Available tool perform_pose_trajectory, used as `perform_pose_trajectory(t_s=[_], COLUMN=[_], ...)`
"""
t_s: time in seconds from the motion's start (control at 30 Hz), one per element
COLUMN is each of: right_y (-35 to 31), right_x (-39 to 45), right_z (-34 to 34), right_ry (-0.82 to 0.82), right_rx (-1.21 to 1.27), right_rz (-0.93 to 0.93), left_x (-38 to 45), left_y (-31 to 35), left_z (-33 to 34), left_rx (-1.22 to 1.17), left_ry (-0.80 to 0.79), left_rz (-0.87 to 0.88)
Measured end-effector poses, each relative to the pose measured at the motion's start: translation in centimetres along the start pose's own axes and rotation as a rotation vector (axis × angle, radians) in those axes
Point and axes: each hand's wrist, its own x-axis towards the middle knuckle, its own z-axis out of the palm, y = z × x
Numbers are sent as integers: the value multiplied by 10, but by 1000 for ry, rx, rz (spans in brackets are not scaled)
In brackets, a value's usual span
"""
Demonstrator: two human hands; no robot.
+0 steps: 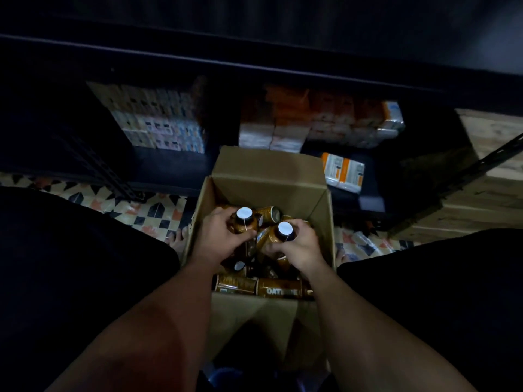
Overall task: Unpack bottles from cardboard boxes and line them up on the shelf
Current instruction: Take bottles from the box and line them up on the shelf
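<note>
Head view is showing me gripping one brown, white-capped bottle (244, 222) in my left hand (220, 236) and another such bottle (283, 233) in my right hand (297, 247), both upright inside the open cardboard box (268, 171), so I am judging two can go together to the dark shelf (169, 165) ahead.

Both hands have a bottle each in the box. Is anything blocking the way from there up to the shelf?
Nothing visible blocks it. The left hand and right hand each grip a bottle, left bottle, right bottle, and the box is open on top. The shelf beyond holds stacked packs, with dark free space beside them.
</note>
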Motion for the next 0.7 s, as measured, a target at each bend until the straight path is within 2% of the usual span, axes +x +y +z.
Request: perform_pose_trajectory(t_s=[0.1,0.23,0.53,0.7], right_y=[-17,-61,-189,-245], right_x=[-3,-11,-58,-80], right_z=[-9,-25,-79,-102], right_ry=[1,13,-15,-32], right_rx=[191,297,305,314], right_rz=[-37,-201,-675,-875], left_x=[6,22,22,20], left_y=[24,65,195,252], left_z=[-15,-39,-116,-160], left_rx=[-95,-133,-244,-310], left_ry=[68,157,167,186], left_rz=[58,213,589,766])
